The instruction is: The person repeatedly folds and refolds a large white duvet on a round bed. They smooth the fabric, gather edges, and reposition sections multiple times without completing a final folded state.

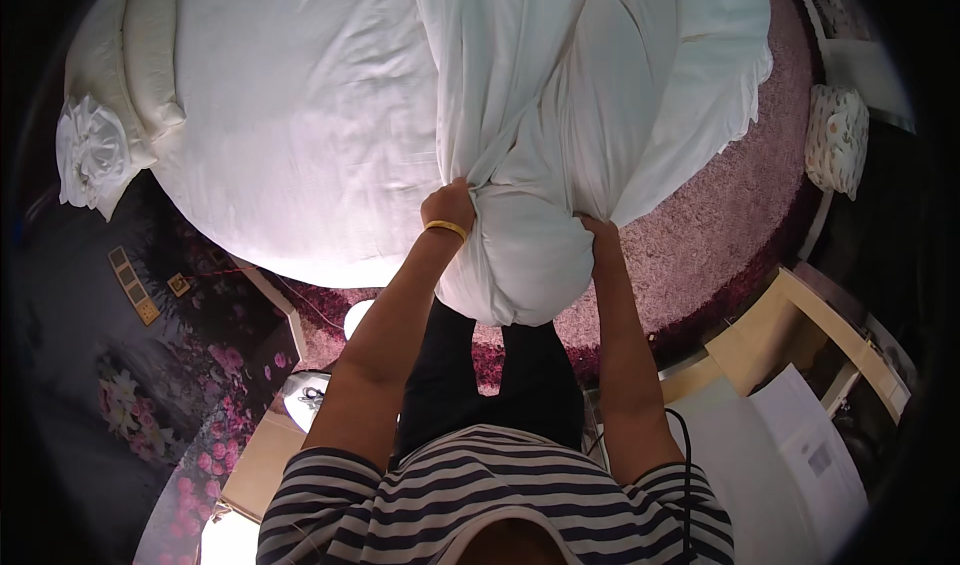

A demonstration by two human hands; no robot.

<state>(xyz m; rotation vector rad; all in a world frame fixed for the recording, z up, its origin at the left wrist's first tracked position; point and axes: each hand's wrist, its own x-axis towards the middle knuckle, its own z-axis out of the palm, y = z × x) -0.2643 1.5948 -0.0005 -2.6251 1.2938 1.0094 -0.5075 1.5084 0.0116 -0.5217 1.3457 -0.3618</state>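
Observation:
A white duvet (525, 257) is bunched over the near side of the bed, its folds running away towards the far side. My left hand (449, 206), with a yellow bangle at the wrist, is closed on a gathered fold of it. To the right, my right hand (598, 239) grips the duvet's edge, its fingers partly hidden in the cloth. Between both hands the duvet bulges in a rounded bundle in front of my legs. Left of the folds, a smooth white sheet (300, 137) covers the mattress.
Pale pillows (150, 55) and a ruffled white cushion (94, 145) lie at the left end. A pink rug (697, 220) surrounds the bed. At lower right is a wooden furniture frame (802, 302); a patterned bundle (838, 141) sits at far right. Wall sockets (133, 285) are at left.

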